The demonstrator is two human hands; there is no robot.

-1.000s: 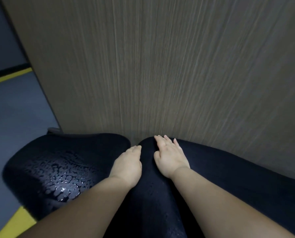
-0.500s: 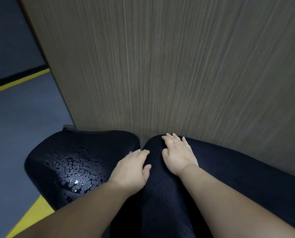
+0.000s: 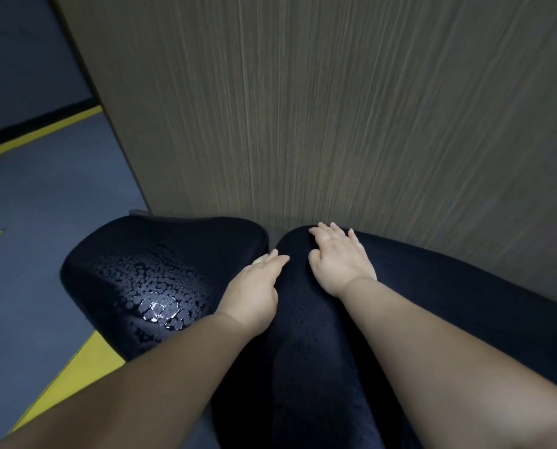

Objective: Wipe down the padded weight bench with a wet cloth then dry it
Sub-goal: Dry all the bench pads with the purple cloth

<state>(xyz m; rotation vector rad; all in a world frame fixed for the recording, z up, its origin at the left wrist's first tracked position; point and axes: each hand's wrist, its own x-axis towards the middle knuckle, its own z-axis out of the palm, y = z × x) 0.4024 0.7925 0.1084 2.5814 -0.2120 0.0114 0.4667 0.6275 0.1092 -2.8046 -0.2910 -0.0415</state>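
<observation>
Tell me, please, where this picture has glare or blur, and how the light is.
Head view: dim light overall; a bright glare spot on the wet beads of the seat pad; streaky blur on the wood panel; the left hand and right hand look fairly sharp.

- The black seat pad wears a smooth, leather-like cover, glossy where beads of water stand toward its near edge.
- The long black pad beside it shows the same smooth cover, duller, with a faint damp sheen.
- The wall panel behind carries a matt brown wood-grain finish.
- The grey floor looks matt, its yellow markings flat paint.
</observation>
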